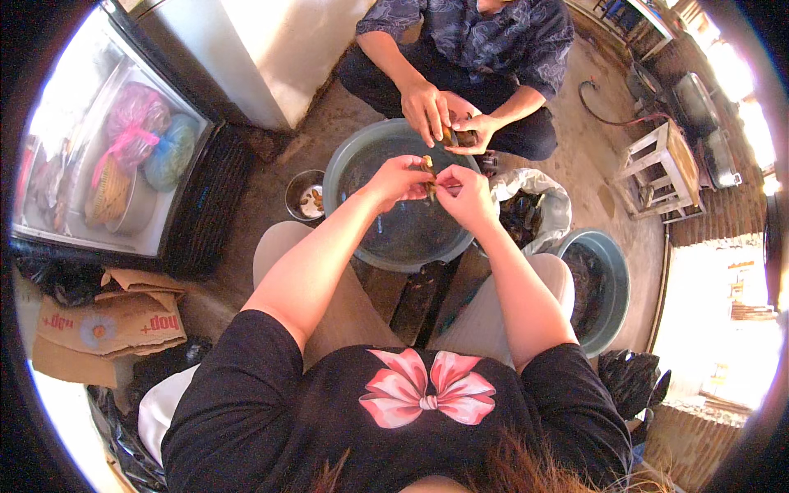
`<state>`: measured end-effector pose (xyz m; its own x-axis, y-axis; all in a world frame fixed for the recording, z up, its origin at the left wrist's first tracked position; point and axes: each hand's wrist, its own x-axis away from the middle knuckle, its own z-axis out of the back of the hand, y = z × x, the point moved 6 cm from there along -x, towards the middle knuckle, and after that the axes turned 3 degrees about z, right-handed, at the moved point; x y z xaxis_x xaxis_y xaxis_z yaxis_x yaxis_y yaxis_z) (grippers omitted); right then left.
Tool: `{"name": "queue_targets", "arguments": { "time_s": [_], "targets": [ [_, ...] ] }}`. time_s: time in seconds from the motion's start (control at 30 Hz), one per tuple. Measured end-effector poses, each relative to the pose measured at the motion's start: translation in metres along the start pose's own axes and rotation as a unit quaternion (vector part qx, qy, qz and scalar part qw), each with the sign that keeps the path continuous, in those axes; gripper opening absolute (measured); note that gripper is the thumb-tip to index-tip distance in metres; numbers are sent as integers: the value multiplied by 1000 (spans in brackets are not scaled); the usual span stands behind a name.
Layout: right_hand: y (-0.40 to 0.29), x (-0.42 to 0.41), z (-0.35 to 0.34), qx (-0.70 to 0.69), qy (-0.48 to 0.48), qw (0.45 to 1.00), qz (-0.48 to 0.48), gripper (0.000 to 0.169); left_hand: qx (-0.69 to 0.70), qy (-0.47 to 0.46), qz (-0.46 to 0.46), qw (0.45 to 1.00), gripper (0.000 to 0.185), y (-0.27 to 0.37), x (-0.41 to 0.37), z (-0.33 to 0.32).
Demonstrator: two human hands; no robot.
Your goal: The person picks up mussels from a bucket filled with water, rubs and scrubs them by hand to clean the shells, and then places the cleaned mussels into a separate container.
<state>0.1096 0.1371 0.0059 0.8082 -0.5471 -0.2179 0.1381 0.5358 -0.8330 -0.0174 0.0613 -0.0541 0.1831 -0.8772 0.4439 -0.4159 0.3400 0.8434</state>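
Over a large grey-blue plastic basin [338, 240], my left hand [394, 182] holds a small dark and yellowish shellfish [429, 175], apparently a mussel. My right hand [466, 196] pinches at the lower right side of the same piece; whether a small tool is in its fingers is hidden. Dark water or a wet bottom shows inside the basin. Left of it stands a small metal bowl [296, 196] with several orange-brown pieces of meat. Across from me, a person's hands [425, 114] hold dark shells [461, 137] above the far rim.
A white sack [548, 188] of dark shells stands right of the basin, before another blue-grey tub [616, 296]. A wooden stool [669, 163] is farther right. To the left are a glass-topped chest freezer [203, 203] and a torn cardboard box [111, 323].
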Motion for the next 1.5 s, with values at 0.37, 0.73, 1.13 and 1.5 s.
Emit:
{"name": "queue_targets", "arguments": {
  "time_s": [0.37, 0.73, 1.13, 1.5],
  "targets": [
    [38, -9, 3, -7, -8, 996, -93, 29, -120, -77, 21, 990, 41, 2, 11, -21],
    [47, 0, 18, -339, -72, 888, -303, 23, -152, -28, 28, 988, 39, 7, 14, -6],
    [86, -15, 87, 226, 126, 956, -138, 16, -169, -25, 26, 985, 35, 7, 13, -7],
    [41, -12, 22, -37, -93, 982, -159, 30, -161, -2, -15, 987, 35, 11, 14, -4]
  ]
}}
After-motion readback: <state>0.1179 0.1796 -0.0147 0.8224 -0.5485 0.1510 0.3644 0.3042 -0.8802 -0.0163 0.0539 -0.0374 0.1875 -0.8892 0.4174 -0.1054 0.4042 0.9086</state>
